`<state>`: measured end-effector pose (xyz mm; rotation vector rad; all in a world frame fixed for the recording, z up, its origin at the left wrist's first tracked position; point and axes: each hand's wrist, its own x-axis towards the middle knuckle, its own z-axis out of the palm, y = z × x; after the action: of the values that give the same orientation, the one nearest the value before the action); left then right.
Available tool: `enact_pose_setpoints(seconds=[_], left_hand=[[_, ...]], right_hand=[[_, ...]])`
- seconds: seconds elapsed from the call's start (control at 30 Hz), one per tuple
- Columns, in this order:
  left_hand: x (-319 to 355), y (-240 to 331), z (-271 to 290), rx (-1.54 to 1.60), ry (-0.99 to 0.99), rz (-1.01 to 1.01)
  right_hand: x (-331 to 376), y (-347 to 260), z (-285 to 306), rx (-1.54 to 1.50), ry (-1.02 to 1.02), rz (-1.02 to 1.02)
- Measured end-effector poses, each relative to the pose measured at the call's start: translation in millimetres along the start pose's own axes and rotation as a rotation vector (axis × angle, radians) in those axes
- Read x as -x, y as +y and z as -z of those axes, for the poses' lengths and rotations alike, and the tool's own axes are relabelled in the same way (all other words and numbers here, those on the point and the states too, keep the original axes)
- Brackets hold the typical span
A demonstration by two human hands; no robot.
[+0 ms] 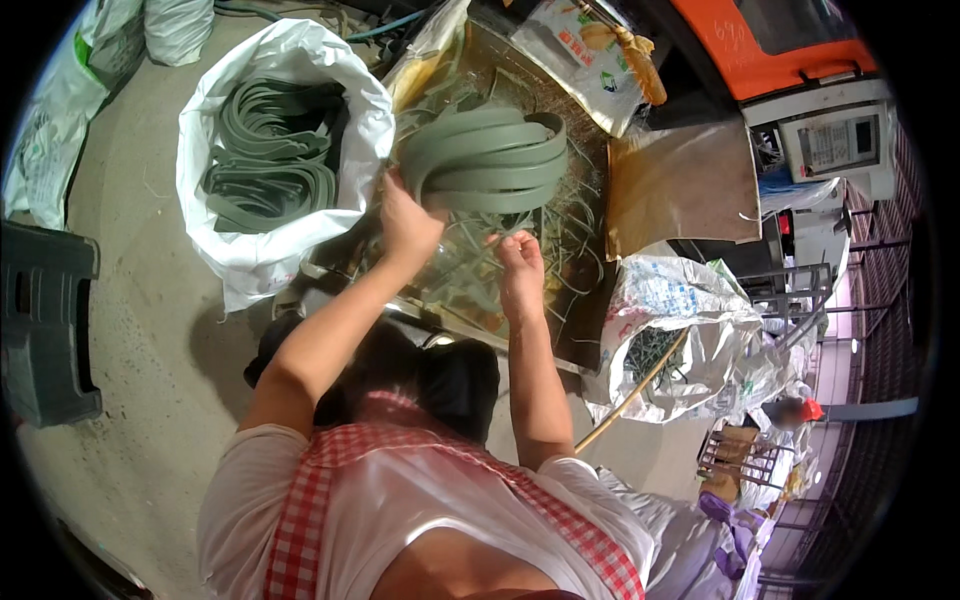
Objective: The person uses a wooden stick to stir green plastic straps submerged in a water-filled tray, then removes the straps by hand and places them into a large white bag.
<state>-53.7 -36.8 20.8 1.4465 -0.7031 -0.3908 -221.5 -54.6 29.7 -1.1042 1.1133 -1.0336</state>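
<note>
A thick bundle of grey-green flexible strips [490, 165], bent over into loops, is gripped at its near left end by my left hand [408, 222]. Just below the bundle, my right hand [521, 268] has its fingertips pinched together. What lies between those fingertips is too small to make out. Under both hands is a tray-like bin [585, 335] with loose thin green strips [470, 285] tangled in it. More looped strips [270, 155] of the same colour are stacked inside an open white sack [365, 110] to the left.
A dark plastic crate [45, 325] stands at the far left. On the right, a white sack [690, 290] holds thin green scraps, with a wooden stick [630, 400] leaning by it. An orange and grey machine [790, 60] rises at the upper right. Farther back is a person in a red cap [810, 410].
</note>
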Motion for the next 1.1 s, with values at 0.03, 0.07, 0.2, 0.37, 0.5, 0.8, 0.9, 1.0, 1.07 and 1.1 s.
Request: enact_pose_setpoints(seconds=[0.03, 0.07, 0.2, 0.37, 0.5, 0.8, 0.9, 1.0, 1.07, 1.1], left_hand=[[1.4, -0.2, -0.3, 0.010, 0.004, -0.010], [3.4, 1.2, -0.7, 0.031, 0.002, 0.061], [4.9, -0.5, -4.7, 0.127, 0.009, 0.301], [-8.0, -6.0, 3.2, 0.318, 0.042, 0.479], [-9.3, -6.8, 4.6, 0.225, -0.001, 0.440], [-7.8, -19.3, -2.3, 0.164, 0.075, 0.372], [-5.6, -9.3, 2.9, 0.385, 0.027, 0.459], [-8.5, -13.4, 5.7, 0.272, -0.027, 0.443], [-12.2, -23.3, 7.5, 0.339, -0.082, 0.454], [-12.2, -21.4, 8.8, 0.375, -0.116, 0.463]], right_hand=[[1.6, -4.1, -0.4, -0.032, -0.007, -0.028], [-0.2, 2.7, 0.4, -0.031, -0.004, 0.016], [-7.6, 39.6, 16.2, 0.905, 0.014, 0.455], [-5.8, 34.1, 16.9, 1.104, -0.163, 0.413], [-10.2, 31.8, 22.5, 0.963, -0.224, 0.352], [-3.5, -10.5, 1.7, 0.743, -0.260, 0.456], [-5.8, -8.6, 9.4, 0.888, -0.359, 0.497], [-5.4, -9.6, 8.1, 0.641, -0.429, 0.263], [-1.7, -19.4, -0.4, 0.324, -0.454, 0.051], [-0.6, -19.2, -0.2, 0.343, -0.443, 0.067]])
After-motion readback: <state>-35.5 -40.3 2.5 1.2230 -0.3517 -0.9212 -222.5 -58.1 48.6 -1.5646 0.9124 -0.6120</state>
